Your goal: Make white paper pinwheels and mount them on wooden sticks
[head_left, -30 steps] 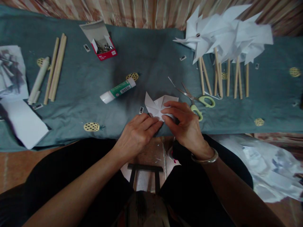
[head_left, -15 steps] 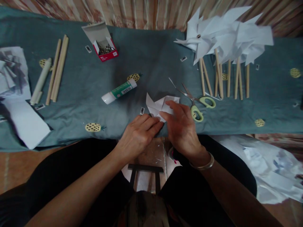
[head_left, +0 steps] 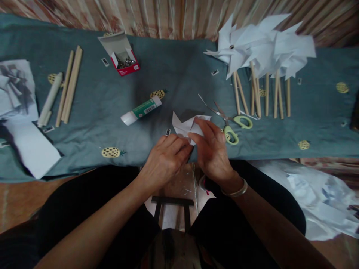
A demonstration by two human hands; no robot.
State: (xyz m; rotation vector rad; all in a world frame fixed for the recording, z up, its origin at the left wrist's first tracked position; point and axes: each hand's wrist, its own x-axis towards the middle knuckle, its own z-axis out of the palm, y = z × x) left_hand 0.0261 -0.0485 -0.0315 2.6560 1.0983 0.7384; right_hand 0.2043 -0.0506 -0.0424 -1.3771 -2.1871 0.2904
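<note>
A white paper pinwheel (head_left: 182, 125) with folded points lies at the front edge of the cloth, partly covered by both hands. My left hand (head_left: 169, 155) is closed on its near edge, fingers curled. My right hand (head_left: 211, 147) grips the paper's right side, thumb near the centre and fingers bent over a flap. To the right, close to my right fingers, lie scissors with green handles (head_left: 231, 134), their blades apart. A glue stick (head_left: 141, 110) with a white cap and green label rests to the left of the pinwheel.
An open red box of metal pins (head_left: 129, 70) stands at the back. Finished paper pinwheels on sticks (head_left: 265, 45) are heaped at the back right. Wooden sticks (head_left: 73, 84), a pale rolled tube (head_left: 50, 99) and white paper sheets (head_left: 35, 149) lie left. A plastic bag (head_left: 316, 201) hangs low right.
The view has shifted slightly. My right hand has moved a little left and its fingers have closed in on the pinwheel's flap. The left hand stays on the near edge.
</note>
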